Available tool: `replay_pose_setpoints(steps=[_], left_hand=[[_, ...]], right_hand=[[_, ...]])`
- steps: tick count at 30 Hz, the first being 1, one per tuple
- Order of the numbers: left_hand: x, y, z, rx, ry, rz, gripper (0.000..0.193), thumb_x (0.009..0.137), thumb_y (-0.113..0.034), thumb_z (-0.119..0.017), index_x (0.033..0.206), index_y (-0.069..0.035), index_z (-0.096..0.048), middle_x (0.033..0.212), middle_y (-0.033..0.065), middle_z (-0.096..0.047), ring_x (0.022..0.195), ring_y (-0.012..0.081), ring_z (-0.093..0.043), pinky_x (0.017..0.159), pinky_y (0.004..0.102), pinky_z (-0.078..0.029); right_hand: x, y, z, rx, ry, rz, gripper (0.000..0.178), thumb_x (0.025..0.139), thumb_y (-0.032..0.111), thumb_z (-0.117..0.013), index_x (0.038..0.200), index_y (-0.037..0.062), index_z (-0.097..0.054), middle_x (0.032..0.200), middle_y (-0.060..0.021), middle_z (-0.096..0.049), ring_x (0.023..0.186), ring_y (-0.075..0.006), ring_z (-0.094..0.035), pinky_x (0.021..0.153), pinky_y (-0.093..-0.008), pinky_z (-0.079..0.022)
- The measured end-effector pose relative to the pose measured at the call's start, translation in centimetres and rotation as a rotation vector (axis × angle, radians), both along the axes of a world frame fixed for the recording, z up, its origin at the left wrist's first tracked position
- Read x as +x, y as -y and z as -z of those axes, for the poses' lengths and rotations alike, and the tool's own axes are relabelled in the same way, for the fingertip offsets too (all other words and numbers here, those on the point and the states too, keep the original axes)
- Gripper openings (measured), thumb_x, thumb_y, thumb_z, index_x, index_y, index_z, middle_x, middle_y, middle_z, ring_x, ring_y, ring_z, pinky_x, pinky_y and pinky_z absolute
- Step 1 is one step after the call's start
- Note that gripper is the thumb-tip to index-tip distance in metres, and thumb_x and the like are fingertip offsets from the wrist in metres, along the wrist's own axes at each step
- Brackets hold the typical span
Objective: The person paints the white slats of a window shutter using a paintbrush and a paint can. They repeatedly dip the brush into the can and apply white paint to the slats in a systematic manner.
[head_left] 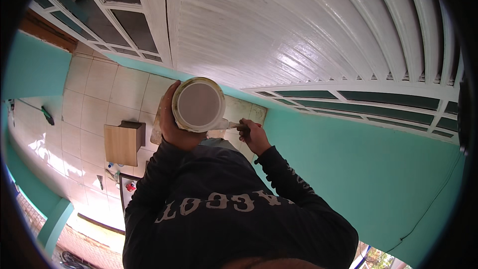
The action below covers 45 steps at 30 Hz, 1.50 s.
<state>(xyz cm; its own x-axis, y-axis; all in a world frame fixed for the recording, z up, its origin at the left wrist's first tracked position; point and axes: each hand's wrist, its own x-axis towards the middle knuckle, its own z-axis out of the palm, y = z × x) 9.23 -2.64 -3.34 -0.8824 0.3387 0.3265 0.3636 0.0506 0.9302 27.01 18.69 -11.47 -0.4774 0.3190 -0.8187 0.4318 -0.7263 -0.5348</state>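
Your left hand [175,133] grips the can [200,104] from its left side; your right hand [256,137] grips the brush [232,125] by its handle, beside the can's rim.

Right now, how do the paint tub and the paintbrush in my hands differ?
The paint tub is wide and round; the paintbrush is much narrower. Your left hand cups the paint tub's side, while your right hand grips the paintbrush. Both look whitish in places.
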Motion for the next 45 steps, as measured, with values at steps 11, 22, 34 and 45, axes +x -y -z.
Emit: replay_pose_setpoints(steps=[11, 22, 34, 45], left_hand=[[12.0, 4.3, 4.3, -0.192, 0.161, -0.365, 0.12, 0.057, -0.015, -0.095, 0.153, 0.001, -0.024, 0.141, 0.0178, -0.052, 0.126, 0.0291, -0.056, 0.105, 0.0429, -0.048], [19.2, 5.5, 5.9, -0.046, 0.214, -0.601, 0.126, 0.057, -0.019, -0.097, 0.153, -0.003, -0.018, 0.143, 0.0176, -0.049, 0.128, 0.0296, -0.054, 0.11, 0.0437, -0.044], [31.7, 15.2, 19.4, -0.433, -0.199, -1.048, 0.12, 0.05, -0.03, -0.101, 0.146, -0.001, -0.036, 0.133, 0.0165, -0.058, 0.122, 0.0296, -0.059, 0.107, 0.0431, -0.047], [56.4, 5.4, 33.2, 0.102, 0.022, -1.027, 0.115, 0.049, -0.02, -0.097, 0.146, -0.001, -0.038, 0.131, 0.0134, -0.059, 0.118, 0.0259, -0.059, 0.106, 0.041, -0.046]], right_hand=[[-1.3, -2.8, 5.2, -0.005, 0.062, -0.305, 0.02, 0.096, 0.025, -0.064, 0.103, 0.0064, -0.066, 0.084, -0.0034, -0.065, 0.068, -0.0128, -0.057, 0.061, -0.0306, -0.048], [0.8, 0.5, 7.3, 0.058, 0.027, -0.601, 0.021, 0.095, 0.025, -0.064, 0.105, 0.0068, -0.067, 0.086, -0.0056, -0.066, 0.068, -0.0137, -0.059, 0.059, -0.0298, -0.049], [7.4, -0.3, 19.0, 0.137, -0.216, -0.595, 0.019, 0.093, 0.017, -0.069, 0.104, 0.0015, -0.066, 0.085, -0.0087, -0.068, 0.066, -0.0138, -0.062, 0.055, -0.0289, -0.049], [24.2, -1.9, 26.5, -0.08, -0.382, -0.616, 0.021, 0.1, 0.023, -0.06, 0.101, 0.0024, -0.064, 0.079, -0.0095, -0.066, 0.062, -0.0162, -0.061, 0.054, -0.0316, -0.05]])
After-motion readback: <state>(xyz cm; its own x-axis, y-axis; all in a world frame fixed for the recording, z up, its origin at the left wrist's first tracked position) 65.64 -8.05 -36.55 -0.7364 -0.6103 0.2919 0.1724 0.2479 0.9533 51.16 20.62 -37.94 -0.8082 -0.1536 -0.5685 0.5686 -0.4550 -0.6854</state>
